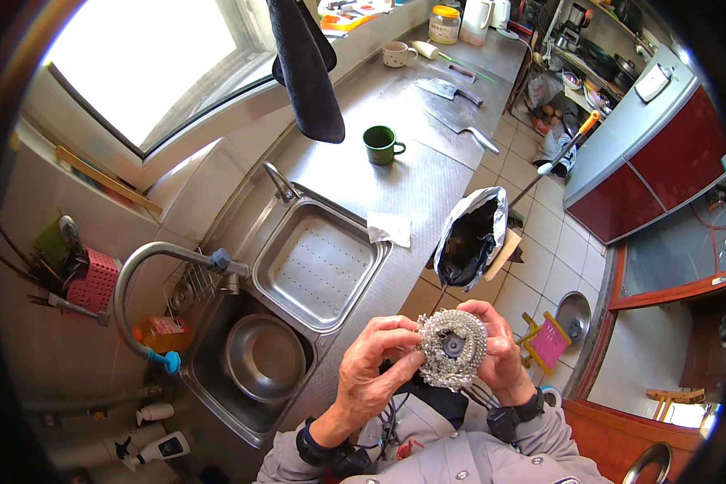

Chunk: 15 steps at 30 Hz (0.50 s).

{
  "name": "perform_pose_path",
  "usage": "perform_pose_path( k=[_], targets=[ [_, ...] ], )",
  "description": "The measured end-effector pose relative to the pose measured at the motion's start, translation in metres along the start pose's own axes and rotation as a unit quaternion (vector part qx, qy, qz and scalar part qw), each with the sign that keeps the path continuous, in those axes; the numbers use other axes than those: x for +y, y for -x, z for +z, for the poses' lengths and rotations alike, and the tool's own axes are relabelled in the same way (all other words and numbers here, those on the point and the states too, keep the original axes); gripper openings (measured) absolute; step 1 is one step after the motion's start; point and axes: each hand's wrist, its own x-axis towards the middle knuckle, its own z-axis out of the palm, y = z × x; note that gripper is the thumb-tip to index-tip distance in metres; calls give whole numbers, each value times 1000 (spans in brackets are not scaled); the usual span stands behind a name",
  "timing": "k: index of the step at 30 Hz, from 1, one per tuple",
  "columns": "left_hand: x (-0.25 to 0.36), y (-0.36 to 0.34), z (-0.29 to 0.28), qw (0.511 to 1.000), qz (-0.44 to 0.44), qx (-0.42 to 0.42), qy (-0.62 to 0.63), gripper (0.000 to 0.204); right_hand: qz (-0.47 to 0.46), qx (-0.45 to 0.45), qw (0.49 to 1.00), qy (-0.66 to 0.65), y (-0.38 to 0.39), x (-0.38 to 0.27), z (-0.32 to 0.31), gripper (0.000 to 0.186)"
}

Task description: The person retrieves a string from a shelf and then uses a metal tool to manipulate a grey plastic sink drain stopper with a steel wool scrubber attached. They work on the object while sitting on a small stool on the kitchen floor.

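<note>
Before my chest I hold a round steel-wire scrubber (448,347), a silvery ring of curled metal with a grey disc at its middle. My left hand (379,373) pinches its left rim between thumb and fingers. Around its right edge curl the fingers of my right hand (498,353). Just beyond the scrubber is an open bin bag (469,238), silvery outside and dark inside. To the left of my hands is the double steel sink, with a perforated tray (319,262) in one basin and a steel bowl (264,357) in the other.
A green mug (381,145) and a white cloth or tissue (390,230) lie on the steel counter. Farther along are a cleaver (448,90), a knife (482,139) and a speckled cup (396,54). A curved tap (125,290) arches over the sink. A pink stool (547,343) stands on the tiled floor.
</note>
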Motion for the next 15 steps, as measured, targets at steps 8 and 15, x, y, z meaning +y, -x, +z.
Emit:
perform_pose_path(
  k=[8, 15],
  targets=[
    [8, -4, -5, 996, -68, 32, 57, 33, -17, 3, 998, 55, -8, 2, 13, 63],
    [7, -6, -11, 967, -166, 63, 182, 40, -11, 18, 998, 65, -17, 1, 19, 61]
  ],
)
